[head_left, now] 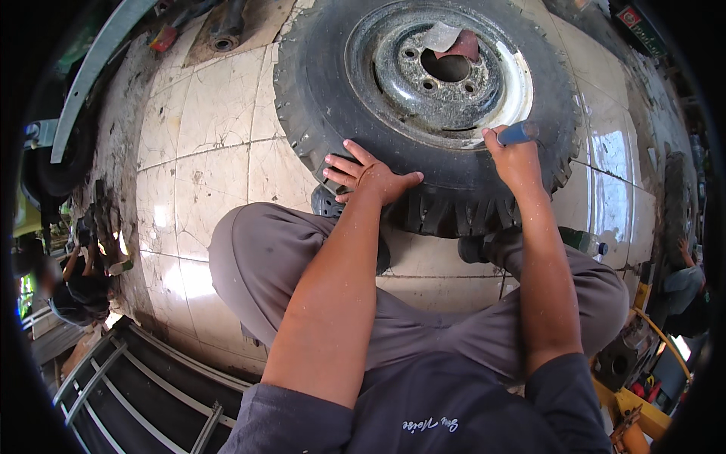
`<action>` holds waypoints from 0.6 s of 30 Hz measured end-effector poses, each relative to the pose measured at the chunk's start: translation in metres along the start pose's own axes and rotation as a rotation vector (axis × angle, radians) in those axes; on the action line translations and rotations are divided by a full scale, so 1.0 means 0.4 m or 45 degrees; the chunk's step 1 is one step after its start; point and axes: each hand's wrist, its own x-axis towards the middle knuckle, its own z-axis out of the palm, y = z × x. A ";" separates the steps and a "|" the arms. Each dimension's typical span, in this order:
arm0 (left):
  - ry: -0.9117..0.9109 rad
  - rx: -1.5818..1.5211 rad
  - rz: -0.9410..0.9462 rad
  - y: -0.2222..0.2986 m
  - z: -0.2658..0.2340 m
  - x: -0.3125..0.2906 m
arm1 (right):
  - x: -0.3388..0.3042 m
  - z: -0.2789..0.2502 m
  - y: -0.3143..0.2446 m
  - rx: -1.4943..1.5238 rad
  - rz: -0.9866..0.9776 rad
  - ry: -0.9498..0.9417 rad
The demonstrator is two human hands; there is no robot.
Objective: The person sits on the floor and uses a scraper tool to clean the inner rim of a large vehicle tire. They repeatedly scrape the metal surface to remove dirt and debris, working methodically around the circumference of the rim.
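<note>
A chunky black tire (321,98) on a steel wheel rim (389,91) lies flat on the floor before my crossed legs. My left hand (374,174) rests with spread fingers on the near-left sidewall. Closed around a tool with a blue handle (519,133), my right hand (516,159) is at the rim's near-right edge; the tool's working end does not show clearly. The rim's right side is bright and shiny, while its left and centre look grey and spotted. Over the hub hole lie folded sheets that look like sandpaper, one grey (442,35), one reddish-brown (467,45).
Cracked beige tiles (212,113) surround the wheel. A plastic bottle (584,242) lies by my right knee. A metal frame (144,378) stands at lower left, yellow equipment (643,408) at lower right. Other people (83,280) are at the far left and right edges.
</note>
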 end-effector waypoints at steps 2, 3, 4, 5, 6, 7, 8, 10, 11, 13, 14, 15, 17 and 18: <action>-0.001 0.003 -0.006 0.000 -0.004 -0.002 | 0.000 -0.006 -0.009 -0.016 -0.030 -0.006; -0.004 0.006 -0.015 -0.003 -0.006 -0.003 | 0.004 -0.014 -0.017 0.008 -0.006 -0.011; 0.005 0.005 0.001 -0.002 -0.012 -0.002 | 0.011 -0.027 -0.025 0.033 0.018 -0.016; 0.005 0.003 0.013 0.001 -0.014 -0.004 | 0.008 -0.035 -0.031 0.053 0.045 -0.028; 0.006 0.001 0.026 -0.001 -0.011 -0.005 | 0.001 -0.028 -0.020 0.056 0.033 -0.042; -0.005 0.010 0.013 -0.010 -0.003 -0.005 | -0.007 -0.016 0.000 0.059 0.020 -0.057; -0.003 0.014 0.013 -0.003 -0.004 -0.002 | 0.000 -0.015 0.001 0.064 -0.003 -0.054; -0.002 0.013 0.015 0.007 -0.008 -0.003 | -0.003 -0.008 -0.003 0.040 0.107 -0.014; -0.005 0.013 0.011 0.003 -0.008 -0.006 | -0.004 -0.008 -0.007 0.067 0.139 -0.001; -0.002 0.013 0.003 0.002 -0.008 -0.007 | 0.005 -0.020 -0.011 0.086 0.181 -0.005; 0.003 0.010 0.009 -0.002 -0.007 -0.006 | 0.009 -0.039 -0.023 0.077 0.196 -0.038; 0.008 0.008 0.015 -0.002 -0.011 -0.004 | 0.008 -0.046 -0.029 0.068 0.211 -0.070; 0.010 0.005 0.011 -0.010 -0.012 -0.004 | -0.001 -0.027 -0.007 0.103 0.130 -0.093; 0.007 0.003 0.014 -0.004 -0.011 -0.003 | 0.001 -0.022 0.007 0.114 0.085 -0.088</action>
